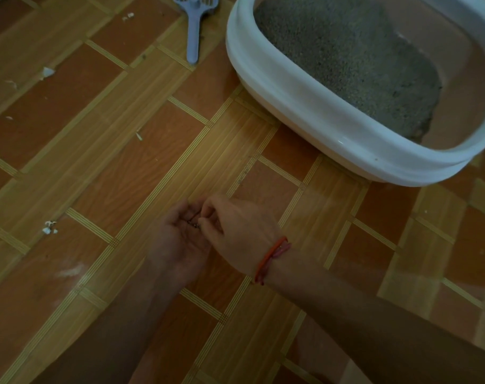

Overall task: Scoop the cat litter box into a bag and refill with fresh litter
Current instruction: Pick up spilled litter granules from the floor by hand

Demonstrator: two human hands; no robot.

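A white oval litter box (305, 103) holds grey litter (346, 56); a grey-blue scoop (193, 29) lies just beside it.

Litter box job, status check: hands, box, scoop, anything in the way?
Left hand cupped, right hand pinching small dark bits from it. Litter box holds litter. Scoop on floor, untouched. No bag visible.

Your two forearms come in bare from the near edge, with no sleeves showing. Your left hand (180, 234) carries nothing at the wrist or fingers. Your right hand (235, 231) has a thin red-orange cord bracelet (270, 257) at the wrist, looped in more than one strand, with a paler pinkish strand beside it.
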